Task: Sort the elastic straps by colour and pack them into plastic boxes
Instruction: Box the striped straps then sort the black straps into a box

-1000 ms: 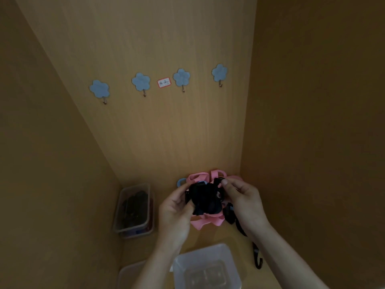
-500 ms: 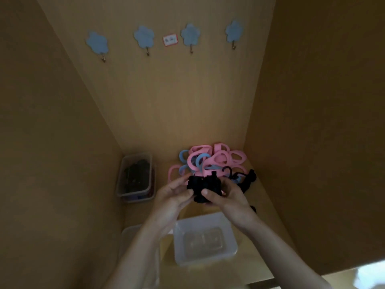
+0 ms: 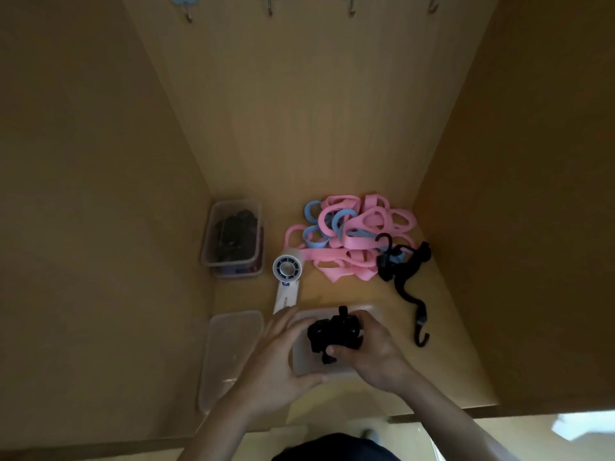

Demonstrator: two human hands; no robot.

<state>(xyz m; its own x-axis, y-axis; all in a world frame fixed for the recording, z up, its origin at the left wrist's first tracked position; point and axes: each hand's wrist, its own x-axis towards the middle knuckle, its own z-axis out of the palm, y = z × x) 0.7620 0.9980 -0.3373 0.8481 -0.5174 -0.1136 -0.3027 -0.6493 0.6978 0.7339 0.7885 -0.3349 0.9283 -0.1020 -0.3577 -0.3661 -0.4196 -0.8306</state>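
Dim wooden alcove: the back wall (image 3: 316,111) carries hooks (image 3: 188,15) along its top; side walls (image 3: 83,194) flank the shelf (image 3: 449,354).

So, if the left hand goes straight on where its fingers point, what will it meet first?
Most likely the white fan: its handle lies just beyond the fingertips of the left hand. Height is unclear, so the hand might pass over it.
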